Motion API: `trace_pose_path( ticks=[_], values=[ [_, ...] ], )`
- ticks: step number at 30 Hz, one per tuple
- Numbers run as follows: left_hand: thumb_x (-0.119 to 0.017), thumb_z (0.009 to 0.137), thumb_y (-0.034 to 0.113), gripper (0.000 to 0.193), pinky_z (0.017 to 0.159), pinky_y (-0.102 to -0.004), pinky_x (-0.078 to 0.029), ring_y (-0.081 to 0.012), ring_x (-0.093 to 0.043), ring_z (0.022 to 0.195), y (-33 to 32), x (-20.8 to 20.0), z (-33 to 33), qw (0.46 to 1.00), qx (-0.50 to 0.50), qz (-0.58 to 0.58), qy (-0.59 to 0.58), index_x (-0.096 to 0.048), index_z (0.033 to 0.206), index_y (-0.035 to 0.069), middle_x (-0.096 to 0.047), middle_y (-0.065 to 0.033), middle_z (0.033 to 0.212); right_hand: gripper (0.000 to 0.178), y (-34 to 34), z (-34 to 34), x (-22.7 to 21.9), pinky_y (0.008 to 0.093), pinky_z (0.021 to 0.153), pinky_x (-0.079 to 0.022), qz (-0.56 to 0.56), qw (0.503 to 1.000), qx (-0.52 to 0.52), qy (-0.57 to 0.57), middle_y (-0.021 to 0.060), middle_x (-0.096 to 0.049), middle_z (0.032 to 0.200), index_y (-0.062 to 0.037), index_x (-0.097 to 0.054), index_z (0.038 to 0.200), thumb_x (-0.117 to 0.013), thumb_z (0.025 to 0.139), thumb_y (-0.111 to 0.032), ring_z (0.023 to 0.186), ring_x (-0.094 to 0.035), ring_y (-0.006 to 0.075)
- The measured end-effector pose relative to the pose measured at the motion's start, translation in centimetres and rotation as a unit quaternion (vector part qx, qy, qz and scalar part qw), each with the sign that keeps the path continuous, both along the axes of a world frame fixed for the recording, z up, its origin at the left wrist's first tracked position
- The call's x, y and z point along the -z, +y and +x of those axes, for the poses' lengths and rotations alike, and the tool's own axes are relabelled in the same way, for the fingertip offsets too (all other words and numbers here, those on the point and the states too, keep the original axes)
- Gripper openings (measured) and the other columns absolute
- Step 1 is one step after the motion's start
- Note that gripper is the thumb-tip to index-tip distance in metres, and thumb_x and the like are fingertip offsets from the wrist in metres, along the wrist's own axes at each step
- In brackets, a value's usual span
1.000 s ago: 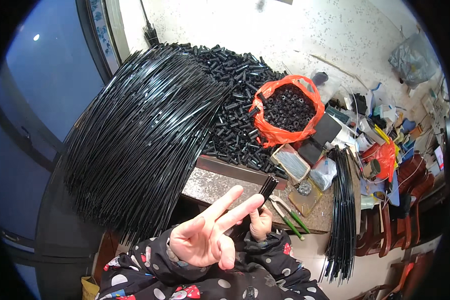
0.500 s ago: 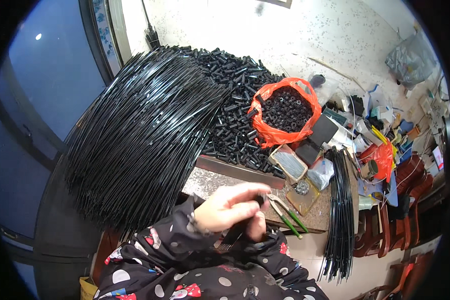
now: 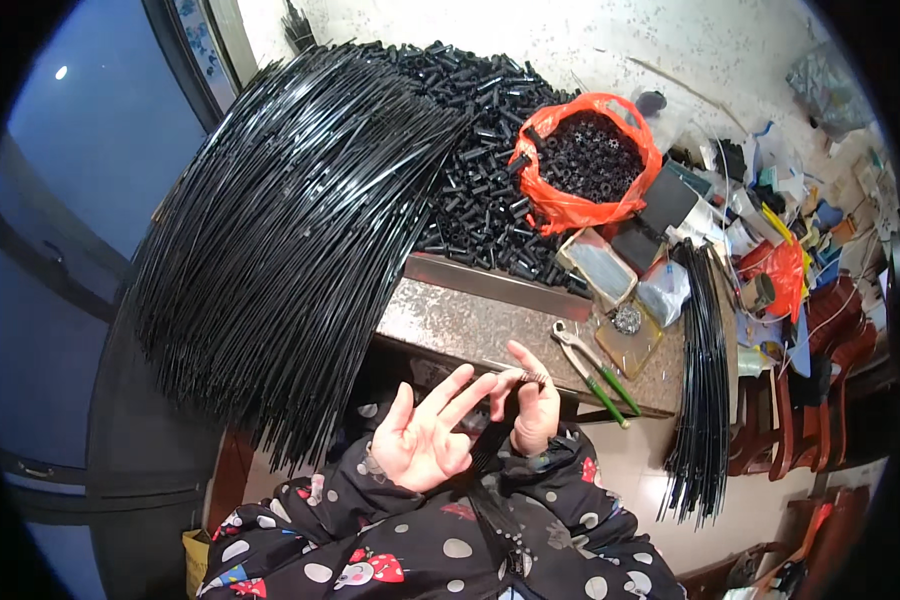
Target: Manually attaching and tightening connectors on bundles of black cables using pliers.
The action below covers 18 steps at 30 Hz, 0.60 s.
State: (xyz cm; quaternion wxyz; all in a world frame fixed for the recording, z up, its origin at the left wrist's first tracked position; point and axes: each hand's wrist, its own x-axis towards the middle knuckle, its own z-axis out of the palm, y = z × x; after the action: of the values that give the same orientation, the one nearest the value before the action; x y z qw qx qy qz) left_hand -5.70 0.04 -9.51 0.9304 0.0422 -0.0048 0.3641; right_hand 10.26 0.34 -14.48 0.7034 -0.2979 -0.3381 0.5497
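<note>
My right hand (image 3: 532, 412) is raised over my lap, thumb and forefinger pinching a small thin grey metal piece (image 3: 530, 377) that looks like a spring. My left hand (image 3: 422, 440) is beside it, palm up with fingers spread; its longest fingertips reach the left end of that piece. Both sleeves are black with coloured dots. Just beyond the hands is the speckled stone worktop (image 3: 460, 322).
A big fanned bundle of thin black rods (image 3: 290, 230) leans at left. Behind lie a heap of short black tubes (image 3: 470, 180) and an orange bag of black rings (image 3: 585, 165). Green-handled pliers (image 3: 598, 372), small clear boxes (image 3: 600, 265) and another rod bundle (image 3: 705, 380) lie right.
My left hand went from spread to closed over the right hand, then opened again with fingers spread. The right hand stayed near the table edge, holding the small piece.
</note>
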Motion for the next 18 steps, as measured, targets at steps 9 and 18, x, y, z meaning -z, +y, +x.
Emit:
trace_pose_path(
  ticks=[9,18],
  values=[
    [-0.022,0.088,0.056,0.064,0.057,-0.0302,-0.039,-0.0217,-0.049,0.066,-0.9,1.6,0.5,0.999,0.033,0.015,-0.030,-0.004,0.139,0.023,-0.006,-0.0034,0.146,0.043,-1.7,-0.7,-1.6,0.0171,0.053,-0.043,-0.081,0.992,-0.041,-0.089,0.0090,-0.062,0.085,0.0057,-0.041,0.120,-0.056,0.081,-0.005,0.060,-0.053,0.0067],
    [-0.023,0.088,0.055,0.063,0.058,-0.0316,-0.039,-0.0214,-0.048,0.067,-0.5,2.3,1.2,0.995,0.043,-0.051,-0.071,-0.003,0.139,0.024,-0.005,0.0010,0.146,0.024,-0.9,-0.2,-0.6,0.0171,0.047,-0.039,-0.088,0.994,-0.003,-0.067,0.0080,-0.061,0.072,0.0064,-0.052,0.105,-0.052,0.085,-0.006,0.051,-0.049,0.0066]
  ],
)
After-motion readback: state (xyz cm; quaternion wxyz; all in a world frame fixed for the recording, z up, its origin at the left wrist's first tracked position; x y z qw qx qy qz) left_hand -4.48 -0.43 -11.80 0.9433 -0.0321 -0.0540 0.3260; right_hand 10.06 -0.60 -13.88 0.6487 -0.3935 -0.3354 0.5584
